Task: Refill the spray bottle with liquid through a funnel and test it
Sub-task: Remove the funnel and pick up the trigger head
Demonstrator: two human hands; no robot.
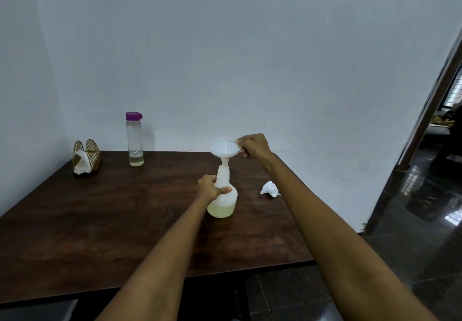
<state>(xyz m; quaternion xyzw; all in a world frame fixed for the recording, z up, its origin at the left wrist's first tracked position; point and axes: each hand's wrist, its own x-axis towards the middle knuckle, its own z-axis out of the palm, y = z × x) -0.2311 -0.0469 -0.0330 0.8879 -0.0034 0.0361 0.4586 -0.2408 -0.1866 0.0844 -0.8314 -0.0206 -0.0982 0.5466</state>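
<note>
The left hand [208, 187] grips the bottle [223, 197] to steady it, while the right hand [253, 146] pinches the funnel [224, 147] seated in its neck, sprayer [269, 188] lying right of the bottle.

bare forearms (no sleeves showing)

pale blue wall [225, 58], dark wooden table [100, 220], glossy dark tiled floor [425, 233]
</note>
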